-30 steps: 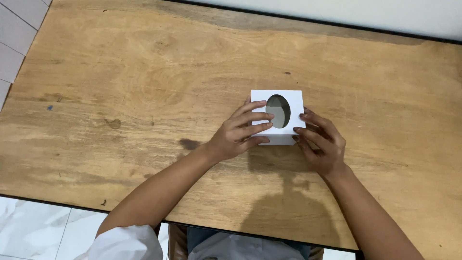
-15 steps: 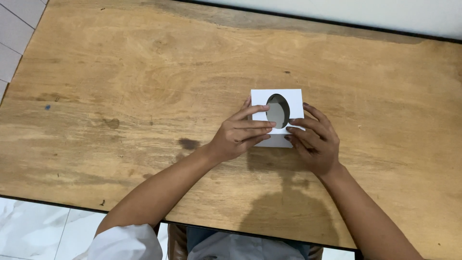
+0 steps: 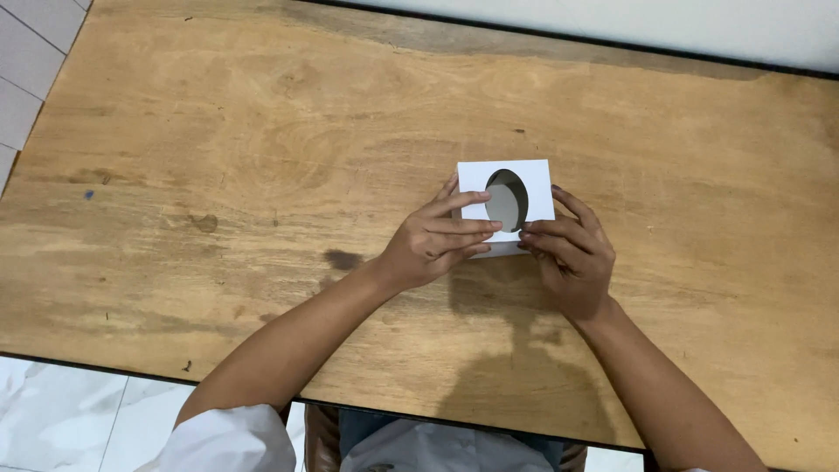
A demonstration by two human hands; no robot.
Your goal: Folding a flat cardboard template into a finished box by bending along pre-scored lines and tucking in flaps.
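Observation:
A small white cardboard box (image 3: pixel 535 185) with an oval cut-out in its top sits on the wooden table (image 3: pixel 262 175), right of centre. Something pale grey shows through the oval. My left hand (image 3: pixel 433 245) grips the box's left side, fingers laid across its near left corner. My right hand (image 3: pixel 570 255) holds the right and near side, fingertips on the top edge next to the oval. The near part of the box is hidden under my fingers.
The wooden tabletop runs wide on every side of the box, with a dark rim at the far edge. Pale floor tiles (image 3: pixel 35 79) show past the left edge and a marbled floor (image 3: pixel 79 419) below the near edge.
Both hands stay on the box. The pale piece inside the oval has shifted, and my fingers have closed a little tighter around the near side.

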